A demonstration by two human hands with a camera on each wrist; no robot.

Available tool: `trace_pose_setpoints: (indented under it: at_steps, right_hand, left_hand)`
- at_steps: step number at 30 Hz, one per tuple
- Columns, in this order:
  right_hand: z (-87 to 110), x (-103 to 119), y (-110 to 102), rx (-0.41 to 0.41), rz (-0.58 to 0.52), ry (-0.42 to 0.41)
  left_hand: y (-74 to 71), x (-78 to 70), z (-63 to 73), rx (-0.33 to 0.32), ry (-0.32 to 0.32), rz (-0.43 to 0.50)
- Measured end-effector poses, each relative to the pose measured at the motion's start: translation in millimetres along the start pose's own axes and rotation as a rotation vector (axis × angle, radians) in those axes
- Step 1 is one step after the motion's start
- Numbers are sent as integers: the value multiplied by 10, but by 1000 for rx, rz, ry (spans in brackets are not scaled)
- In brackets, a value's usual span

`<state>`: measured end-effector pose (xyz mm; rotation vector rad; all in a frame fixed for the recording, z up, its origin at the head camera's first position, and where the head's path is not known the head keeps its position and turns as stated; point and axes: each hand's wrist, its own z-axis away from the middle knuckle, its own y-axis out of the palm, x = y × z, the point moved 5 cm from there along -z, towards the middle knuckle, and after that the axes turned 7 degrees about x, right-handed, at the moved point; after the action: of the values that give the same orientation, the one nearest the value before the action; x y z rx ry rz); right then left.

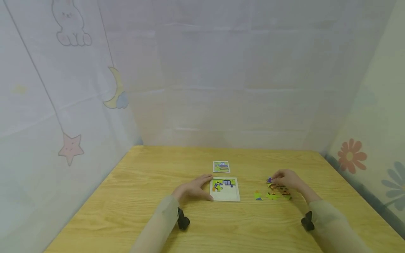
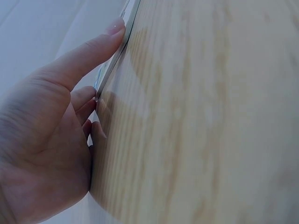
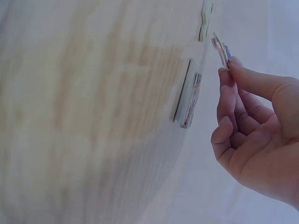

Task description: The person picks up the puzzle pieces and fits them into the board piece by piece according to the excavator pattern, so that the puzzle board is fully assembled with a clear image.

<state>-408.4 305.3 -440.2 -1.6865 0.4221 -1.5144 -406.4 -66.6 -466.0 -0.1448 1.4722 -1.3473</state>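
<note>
A white square puzzle tray (image 1: pixel 229 196) lies on the table, its upper part and left side filled with green, purple and orange pieces. My left hand (image 1: pixel 196 187) rests at the tray's left edge, thumb and fingers spread; in the left wrist view the thumb (image 2: pixel 100 51) touches the rim. To the right, my right hand (image 1: pixel 287 178) pinches a jigsaw puzzle piece (image 3: pixel 221 50) with some purple on it between thumb and fingertips, lifted off the table. Below that hand lie loose puzzle pieces (image 1: pixel 272 196), some stacked, and a separate green and blue piece (image 1: pixel 257 196).
Behind the tray lies a small picture card (image 1: pixel 221 167) showing a purple vehicle on green. The wooden table (image 1: pixel 177 158) meets a pale cloth wall at the back, with printed cloth on both sides. Each wrist carries a black camera mount (image 1: pixel 183 219).
</note>
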Motion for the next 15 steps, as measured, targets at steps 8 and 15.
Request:
trace_pose_setpoints:
  at_steps: [8, 15]
  right_hand:
    - [-36, -13, -21, -10, -86, 29]
    - [-61, 70, -16, -24, -163, 32]
  left_hand:
    - [5, -36, 47, 11, 1, 13]
    - [-3, -69, 53, 9, 7, 17]
